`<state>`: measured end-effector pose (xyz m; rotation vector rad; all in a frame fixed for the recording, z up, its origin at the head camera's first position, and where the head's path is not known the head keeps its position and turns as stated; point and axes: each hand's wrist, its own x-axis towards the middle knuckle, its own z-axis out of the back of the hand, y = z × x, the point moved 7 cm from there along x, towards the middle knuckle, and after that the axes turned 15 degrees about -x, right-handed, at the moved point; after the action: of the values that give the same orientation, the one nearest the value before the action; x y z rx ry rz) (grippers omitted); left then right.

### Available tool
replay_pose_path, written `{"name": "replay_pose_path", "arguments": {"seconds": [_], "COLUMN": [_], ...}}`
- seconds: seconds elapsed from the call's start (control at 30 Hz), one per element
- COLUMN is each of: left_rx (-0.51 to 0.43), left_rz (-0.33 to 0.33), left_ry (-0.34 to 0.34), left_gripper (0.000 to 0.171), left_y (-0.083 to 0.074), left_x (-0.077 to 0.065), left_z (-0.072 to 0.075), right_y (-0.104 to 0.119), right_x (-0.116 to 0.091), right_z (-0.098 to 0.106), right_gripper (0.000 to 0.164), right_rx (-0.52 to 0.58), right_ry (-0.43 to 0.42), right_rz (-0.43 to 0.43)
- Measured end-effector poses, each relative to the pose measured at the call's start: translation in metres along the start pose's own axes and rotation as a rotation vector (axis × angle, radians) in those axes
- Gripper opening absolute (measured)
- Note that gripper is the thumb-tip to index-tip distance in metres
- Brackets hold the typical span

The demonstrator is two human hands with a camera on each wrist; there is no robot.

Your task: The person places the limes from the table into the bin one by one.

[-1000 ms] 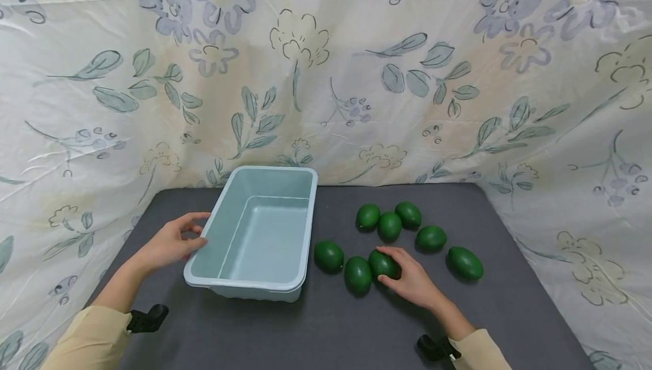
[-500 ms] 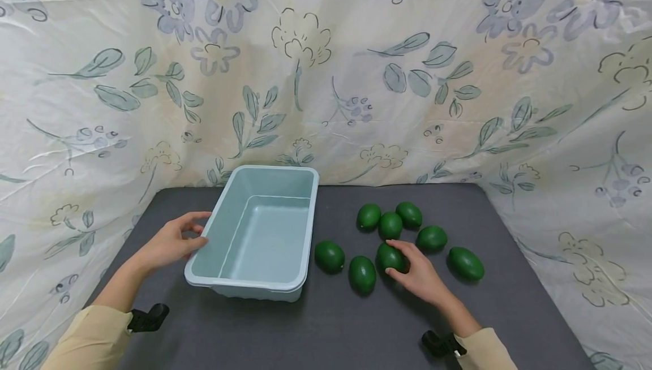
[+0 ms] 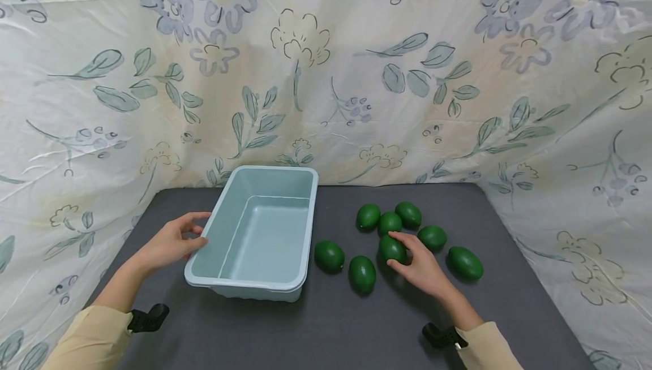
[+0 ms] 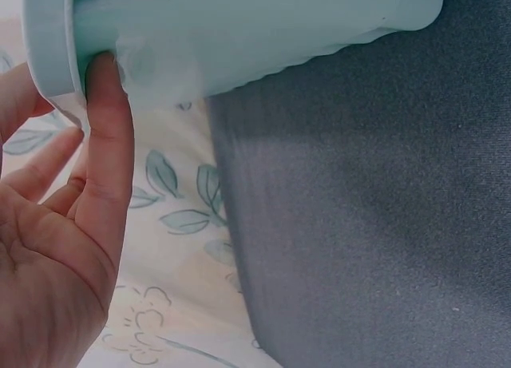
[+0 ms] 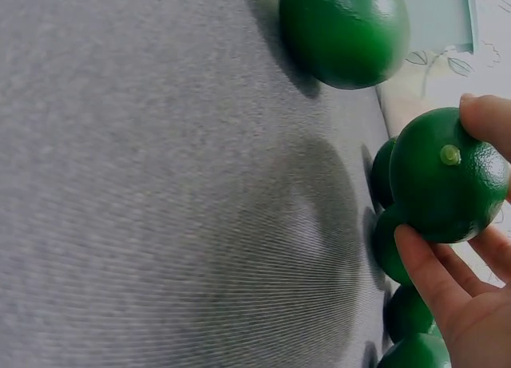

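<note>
My left hand point(image 3: 175, 240) holds the left rim of a pale blue-green plastic basin point(image 3: 301, 286). In the left wrist view, one finger point(image 4: 110, 136) tucks under the rim against the outer wall. The basin's inside is bare. Right of it, my right hand point(image 3: 420, 268) grips a smooth dark green avocado point(image 3: 392, 249) between thumb and fingers. The right wrist view shows this avocado point(image 5: 447, 176) with its pale stem nub, seemingly raised off the cloth. Closest to that hand are a standing avocado point(image 3: 362, 275) and another avocado point(image 3: 432, 237).
Several more avocados lie around on the dark grey table point(image 3: 316, 336): one avocado point(image 3: 329, 257) beside the basin, a cluster with an avocado point(image 3: 368, 216) at the back, one avocado point(image 3: 465, 263) at far right. A floral curtain point(image 3: 326, 76) hangs behind the table.
My right hand has moved away from me and slightly right with its avocado. The avocado beside it shifted slightly right early on, then stayed. My left hand and the basin stayed put.
</note>
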<state>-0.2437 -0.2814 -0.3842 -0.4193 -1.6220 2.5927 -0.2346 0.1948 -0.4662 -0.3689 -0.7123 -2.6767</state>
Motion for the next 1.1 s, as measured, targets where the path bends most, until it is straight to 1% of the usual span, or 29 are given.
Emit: {"name": "replay_pose_path", "arguments": {"seconds": [0.17, 0.33, 0.6, 0.9, 1.1], "left_rx": [0.004, 0.002, -0.006, -0.011, -0.01], "left_rz": [0.007, 0.012, 0.031, 0.025, 0.02], "left_ry": [0.001, 0.002, -0.002, -0.001, 0.001], "left_gripper": [0.064, 0.064, 0.065, 0.065, 0.064], "left_y": [0.0, 0.0, 0.002, 0.003, 0.003], "left_x": [-0.001, -0.002, -0.002, 0.0, 0.001], "left_z": [0.0, 0.001, 0.001, 0.002, 0.001], "right_y": [0.003, 0.007, 0.019, 0.031, 0.035], "right_x": [0.006, 0.011, 0.022, 0.039, 0.049], "right_z": [0.004, 0.005, 0.004, 0.002, 0.003], "right_gripper": [0.063, 0.063, 0.063, 0.062, 0.061], "right_rx": [0.031, 0.035, 0.072, 0.076, 0.101], "right_ry": [0.009, 0.014, 0.034, 0.04, 0.053], "right_rz": [-0.004, -0.004, -0.023, -0.029, -0.022]}}
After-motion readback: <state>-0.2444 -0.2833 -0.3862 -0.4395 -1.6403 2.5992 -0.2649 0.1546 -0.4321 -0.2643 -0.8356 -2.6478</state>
